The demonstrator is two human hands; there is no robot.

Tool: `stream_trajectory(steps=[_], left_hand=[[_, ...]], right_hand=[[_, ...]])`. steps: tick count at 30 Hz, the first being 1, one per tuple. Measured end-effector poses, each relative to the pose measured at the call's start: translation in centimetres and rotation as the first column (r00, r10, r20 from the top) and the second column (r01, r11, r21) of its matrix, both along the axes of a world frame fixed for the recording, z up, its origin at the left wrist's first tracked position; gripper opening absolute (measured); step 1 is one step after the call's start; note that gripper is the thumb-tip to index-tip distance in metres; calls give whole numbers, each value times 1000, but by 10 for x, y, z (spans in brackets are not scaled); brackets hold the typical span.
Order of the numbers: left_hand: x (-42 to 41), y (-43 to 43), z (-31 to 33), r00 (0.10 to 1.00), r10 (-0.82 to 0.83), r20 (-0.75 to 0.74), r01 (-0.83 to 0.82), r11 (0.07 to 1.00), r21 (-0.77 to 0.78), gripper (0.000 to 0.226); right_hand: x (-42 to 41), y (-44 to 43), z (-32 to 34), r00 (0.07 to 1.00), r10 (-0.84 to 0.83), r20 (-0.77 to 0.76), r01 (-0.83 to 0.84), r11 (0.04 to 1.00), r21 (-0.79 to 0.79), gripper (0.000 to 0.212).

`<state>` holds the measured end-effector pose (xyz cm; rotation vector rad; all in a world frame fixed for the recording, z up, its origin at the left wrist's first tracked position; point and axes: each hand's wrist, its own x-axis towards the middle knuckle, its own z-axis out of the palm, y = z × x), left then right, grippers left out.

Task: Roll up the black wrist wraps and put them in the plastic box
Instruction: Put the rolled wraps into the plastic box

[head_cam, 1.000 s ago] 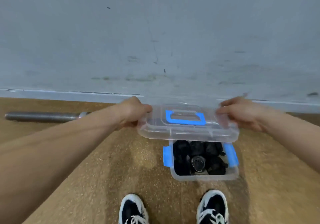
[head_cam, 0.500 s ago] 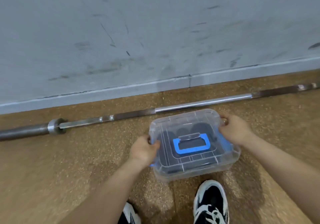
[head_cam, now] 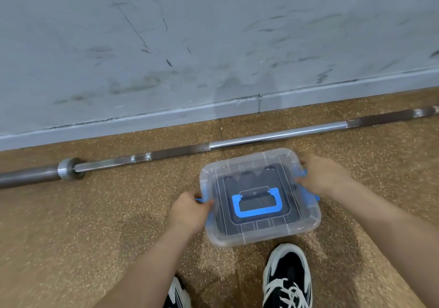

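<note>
The clear plastic box (head_cam: 261, 232) stands on the brown floor in front of my feet, with its clear lid (head_cam: 218, 172) on top. A blue handle (head_cam: 257, 202) lies flat on the lid. Dark shapes of the black wrist wraps (head_cam: 251, 177) show dimly through the lid. My left hand (head_cam: 188, 211) grips the box's left side at a blue clasp (head_cam: 200, 200). At the right side, my right hand (head_cam: 320, 177) curls over the lid's edge and the other blue clasp (head_cam: 308, 194).
A long steel barbell (head_cam: 166, 154) lies on the floor just behind the box, along the grey wall (head_cam: 213, 46). My two black-and-white shoes (head_cam: 288, 276) stand close in front of the box. Speckled brown floor (head_cam: 83, 224) spreads to the left and right.
One second ago I held the lid in the air above the open box. Now the lid sits on the box and both hands have come down to its sides at the blue clasps.
</note>
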<state>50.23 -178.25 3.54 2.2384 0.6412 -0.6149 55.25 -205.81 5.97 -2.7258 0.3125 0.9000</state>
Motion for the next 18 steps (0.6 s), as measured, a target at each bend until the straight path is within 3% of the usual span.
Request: stream_trajectory(steps=[4, 7, 11, 18], left_hand=[[-5, 2, -2, 994, 86, -69, -96, 983, -159, 22], [-9, 3, -6, 987, 119, -105, -141, 962, -232, 22], [-20, 2, -12, 979, 187, -77, -200, 955, -220, 18], [-28, 39, -11, 929, 370, -10, -367, 917, -159, 20]], right_hand=[[-3, -16, -12, 991, -95, -90, 110, 977, 182, 23], [-16, -26, -21, 963, -178, -205, 243, 902, 358, 30], [-35, -26, -39, 958, -270, -93, 282, 838, 467, 28], [-60, 26, -47, 914, -405, -38, 330, 683, 652, 20]])
